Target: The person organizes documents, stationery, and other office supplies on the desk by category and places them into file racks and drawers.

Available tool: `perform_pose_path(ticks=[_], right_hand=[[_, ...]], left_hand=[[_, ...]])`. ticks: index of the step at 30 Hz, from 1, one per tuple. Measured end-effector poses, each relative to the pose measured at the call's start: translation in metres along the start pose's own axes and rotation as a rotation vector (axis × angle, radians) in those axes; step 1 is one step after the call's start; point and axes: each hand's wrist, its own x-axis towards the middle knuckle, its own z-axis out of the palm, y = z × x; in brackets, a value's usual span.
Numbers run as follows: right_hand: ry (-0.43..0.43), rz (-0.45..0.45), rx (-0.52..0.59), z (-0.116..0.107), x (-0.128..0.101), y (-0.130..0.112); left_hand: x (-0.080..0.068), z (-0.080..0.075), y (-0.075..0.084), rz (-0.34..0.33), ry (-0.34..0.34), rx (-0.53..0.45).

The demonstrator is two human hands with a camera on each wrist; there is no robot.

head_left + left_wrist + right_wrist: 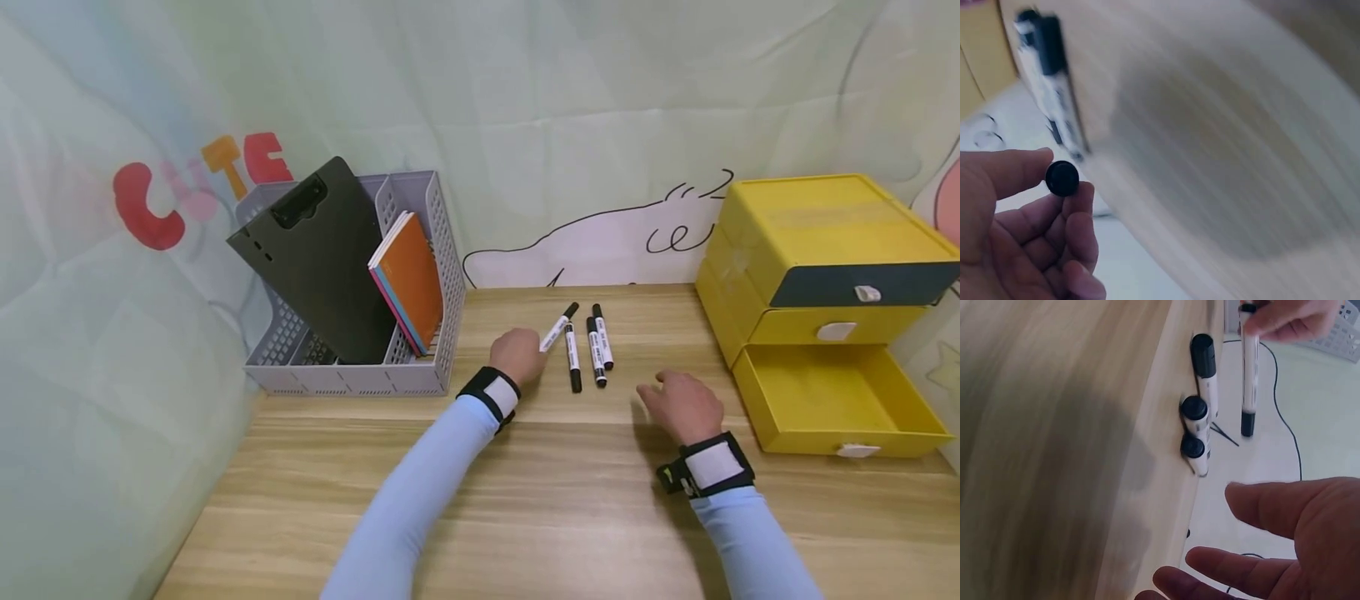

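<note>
Wooden desk point(525, 500) set against a printed fabric backdrop; work area lies between a grey file organiser point(420, 250) and a yellow drawer unit point(817, 250).

Hand state
- Left hand point(517, 354): fingers curled round one marker point(558, 327), pinching its near end. In the left wrist view the black end cap sits between thumb and fingertips point(1079, 206). The barrel angles up and away from the knuckles, lifted off the desk.
- Right hand point(682, 404): fingers point(1272, 509) spread and relaxed, holding nothing, hovering low over the desk. Whether it touches the surface cannot be told.

Item count
- Markers: four in total. One in the left hand; three loose markers point(592, 350) lying side by side on the desk just beyond the left fingertips and to the inner side of the right fingertips, well clear of both palms.
- Drawers: three tiers. The bottom drawer point(832, 408) is pulled out just outboard of the right hand, and no contents are visible.
- Organiser contents: one black clipboard point(315, 250) and one orange-covered notebook stack point(408, 279).

Progress, as judged
- One marker of four is picked up; none is seen in the open drawer. Three markers lie untouched.
</note>
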Motion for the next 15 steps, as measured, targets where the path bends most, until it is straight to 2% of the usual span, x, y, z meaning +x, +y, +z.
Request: perform_pose_path(ticks=[6,11,15], right_hand=[[0.005,-0.098,0.031,0.001,0.005,-0.007],[-0.004,-0.104,0.115,0.002,0.006,-0.011],[0.038,-0.115,0.182,0.0,0.007,-0.012]], left_hand=[[-0.015,0.001,0.028,0.134,0.004,-0.002],[-0.025,0.003,0.049,0.232,-0.004,-0.024],[-0.032,0.005,0.062,0.324,-0.018,-0.017]])
